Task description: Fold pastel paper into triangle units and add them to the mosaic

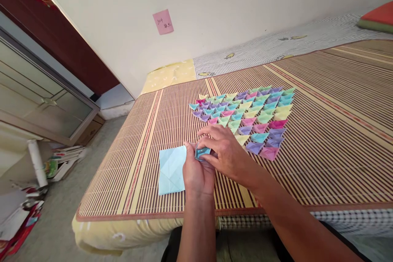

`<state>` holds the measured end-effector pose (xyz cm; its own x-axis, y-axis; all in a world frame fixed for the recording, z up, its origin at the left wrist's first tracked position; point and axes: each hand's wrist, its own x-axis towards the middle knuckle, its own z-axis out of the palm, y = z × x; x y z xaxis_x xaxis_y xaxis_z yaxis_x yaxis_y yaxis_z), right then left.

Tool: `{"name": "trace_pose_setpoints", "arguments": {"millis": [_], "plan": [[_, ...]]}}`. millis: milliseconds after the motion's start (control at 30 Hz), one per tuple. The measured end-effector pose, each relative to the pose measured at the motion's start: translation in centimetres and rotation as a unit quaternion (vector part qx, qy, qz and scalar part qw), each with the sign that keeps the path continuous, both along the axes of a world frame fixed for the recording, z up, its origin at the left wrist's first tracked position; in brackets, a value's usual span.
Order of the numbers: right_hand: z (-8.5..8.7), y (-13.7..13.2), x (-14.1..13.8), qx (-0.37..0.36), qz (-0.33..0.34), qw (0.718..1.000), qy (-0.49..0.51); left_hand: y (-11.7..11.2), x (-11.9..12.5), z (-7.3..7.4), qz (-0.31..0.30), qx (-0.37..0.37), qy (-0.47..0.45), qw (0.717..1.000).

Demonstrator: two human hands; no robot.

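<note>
A small folded blue paper piece (202,152) is held between my two hands, above the striped bamboo mat (123,131). My left hand (198,176) grips it from below with the thumb on its left side. From the right, the fingers of my right hand (222,145) close on the same piece. Just left of my left hand lies a square of light blue paper (172,170) with crease lines. Beyond my hands, several rows of small folded paper boats (245,118) in blue, green, yellow, pink and purple stand on the mat.
A white wall (245,4) with a pink handwritten note (163,22) rises behind the bed. A red and green cushion (379,18) rests at the far right. On the floor at left are papers and clutter (24,217), near a glass-panelled door (46,94).
</note>
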<state>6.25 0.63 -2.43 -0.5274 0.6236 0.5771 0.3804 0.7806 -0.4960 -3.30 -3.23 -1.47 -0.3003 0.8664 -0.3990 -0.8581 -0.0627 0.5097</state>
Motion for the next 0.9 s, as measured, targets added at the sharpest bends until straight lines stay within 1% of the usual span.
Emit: {"name": "trace_pose_setpoints", "arguments": {"millis": [100,267,433,667,733,900], "plan": [[0.0,0.1,0.1,0.008,-0.002,1.000,0.002,0.1,-0.1,-0.2,-0.001,-0.007,-0.002,1.000],[0.0,-0.1,-0.4,0.023,-0.003,1.000,-0.015,0.1,0.6,-0.4,0.000,-0.036,-0.008,0.999],[0.1,-0.3,-0.5,0.010,-0.005,1.000,-0.018,0.1,0.6,-0.3,-0.001,-0.043,-0.007,0.999],[0.4,0.2,0.5,-0.014,0.008,1.000,0.017,0.3,0.0,-0.2,-0.006,-0.006,0.002,1.000],[0.2,0.3,0.6,-0.008,0.007,1.000,0.017,0.2,-0.1,-0.4,-0.017,0.007,0.010,1.000],[-0.4,0.8,0.4,0.023,-0.015,0.999,0.034,-0.2,-0.8,-0.8,-0.059,0.068,0.025,0.996]]}}
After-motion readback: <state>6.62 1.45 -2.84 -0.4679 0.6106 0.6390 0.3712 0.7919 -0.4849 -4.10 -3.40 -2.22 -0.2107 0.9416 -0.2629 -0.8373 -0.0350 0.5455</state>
